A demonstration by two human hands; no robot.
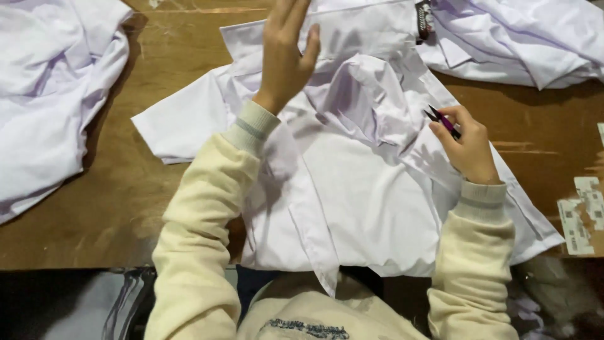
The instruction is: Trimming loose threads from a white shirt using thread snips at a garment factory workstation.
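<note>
The left hand (286,53) is raised over the upper part of the shirt with its fingers stretched out and close together, thumb apart, palm turned toward the cloth, gripping nothing; whether it presses on the fabric or hovers just above it cannot be told; the right hand (467,146) is curled closed around a pair of small dark thread snips with a magenta handle (442,119), whose tips point up and to the left, just beside a raised fold of the cloth; both arms wear cream knitted sleeves (207,220) with ribbed cuffs.

The white short-sleeved cotton shirt (358,195) lies spread on the table between the two hands and directly in front of the person; its bunched, wrinkled middle part rises between the left wrist and the snips; one short sleeve juts out flat to the left of the left forearm, and the lower edge hangs over the near table edge toward the person's lap; the right hand rests on the shirt's right side.

The shirt lies on a brown, scuffed wooden table (126,189); a heap of crumpled white garments (44,94) lies at the far left, well apart from the hands; another pile of white cloth (522,38) sits at the top right, with a small dark label (423,19) at its left border; pale paper stickers (582,214) cling to the table at the right edge.
</note>
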